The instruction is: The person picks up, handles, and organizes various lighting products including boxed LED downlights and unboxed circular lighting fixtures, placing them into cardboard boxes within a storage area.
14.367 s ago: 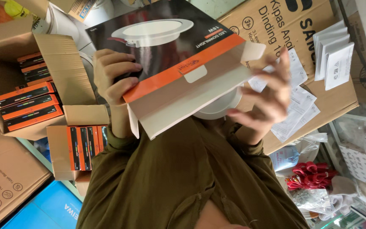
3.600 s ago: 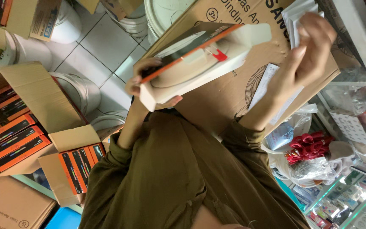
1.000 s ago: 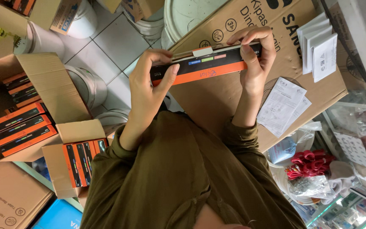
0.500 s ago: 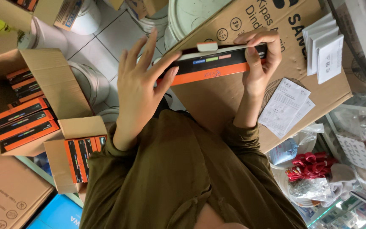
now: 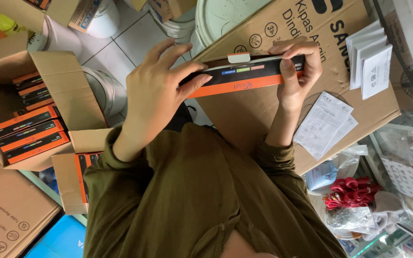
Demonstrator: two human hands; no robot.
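Observation:
I hold a flat black and orange box (image 5: 244, 79) edge-on in front of my chest, its white tab sticking up at the top. My left hand (image 5: 156, 91) grips the box's left end, thumb on the orange edge and fingers spread above it. My right hand (image 5: 296, 71) is wrapped around the right end, fingers curled over the top edge. Both sleeves are olive green.
A big brown carton (image 5: 273, 110) lies behind the box, with white leaflets (image 5: 323, 124) and small white packets (image 5: 371, 59) on it. At left, an open carton (image 5: 48, 81) holds several black and orange boxes (image 5: 27, 134). White round fittings (image 5: 99, 91) and a red cord bundle (image 5: 350, 193) lie around.
The box went from open and flat-on to shut and edge-on. In the last second my left fingers lifted off its face and spread, and the box shifted slightly right.

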